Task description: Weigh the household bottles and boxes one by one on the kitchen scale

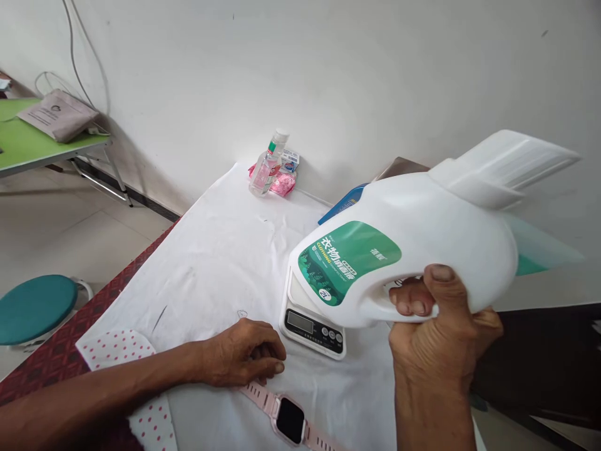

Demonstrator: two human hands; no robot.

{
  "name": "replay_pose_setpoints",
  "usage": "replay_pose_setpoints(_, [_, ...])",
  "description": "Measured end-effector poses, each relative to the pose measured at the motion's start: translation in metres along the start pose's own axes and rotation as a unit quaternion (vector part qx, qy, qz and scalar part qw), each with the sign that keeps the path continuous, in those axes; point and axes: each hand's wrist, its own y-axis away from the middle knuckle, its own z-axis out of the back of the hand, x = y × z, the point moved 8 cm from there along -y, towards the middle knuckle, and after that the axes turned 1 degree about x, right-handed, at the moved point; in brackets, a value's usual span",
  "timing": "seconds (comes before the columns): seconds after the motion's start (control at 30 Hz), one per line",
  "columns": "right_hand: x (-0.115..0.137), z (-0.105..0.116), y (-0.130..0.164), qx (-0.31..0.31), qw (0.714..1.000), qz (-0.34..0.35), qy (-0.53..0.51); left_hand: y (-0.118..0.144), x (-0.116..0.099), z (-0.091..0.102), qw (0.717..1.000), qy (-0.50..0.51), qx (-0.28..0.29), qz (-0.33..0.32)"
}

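My right hand (441, 319) is wrapped round the handle of a large white laundry liquid jug (451, 232), with a green label reading CLOTHING and 2L. The jug is tilted, its cap end toward the upper right and its base over a white digital kitchen scale (313, 329). Whether base and scale touch, I cannot tell. On the cloth left of the scale rests my left hand (248, 354), its fingers curled and nothing visible in them. A pink smartwatch (290, 419) lies just below that hand, one strap end running under it.
A clear bottle (270, 166), a pink packet (283, 183) and a small box (290, 161) stand at the table's back by the wall. Behind the jug shows a blue container (345, 203). White cloth (206, 250) covers the table; left are a teal stool (37, 310) and green table (19, 131).
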Motion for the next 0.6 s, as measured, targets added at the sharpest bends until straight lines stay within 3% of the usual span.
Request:
replay_pose_setpoints(0.17, [0.0,-0.004,0.002,0.058,0.998,0.022,0.023,0.0,-0.001,0.0,1.0,0.003,0.002,0.012])
replay_pose_setpoints(0.3, [0.0,0.013,0.004,0.064,0.996,0.052,0.046,0.001,-0.003,-0.001,1.0,0.003,0.004,0.015])
replay_pose_setpoints(0.43, [-0.023,0.066,0.015,-0.007,0.997,0.016,0.074,0.001,-0.003,-0.001,1.0,-0.005,0.002,0.017])
replay_pose_setpoints(0.6, [-0.087,0.13,0.049,-0.054,0.98,-0.11,0.157,0.0,-0.003,-0.002,0.999,-0.022,0.007,0.024])
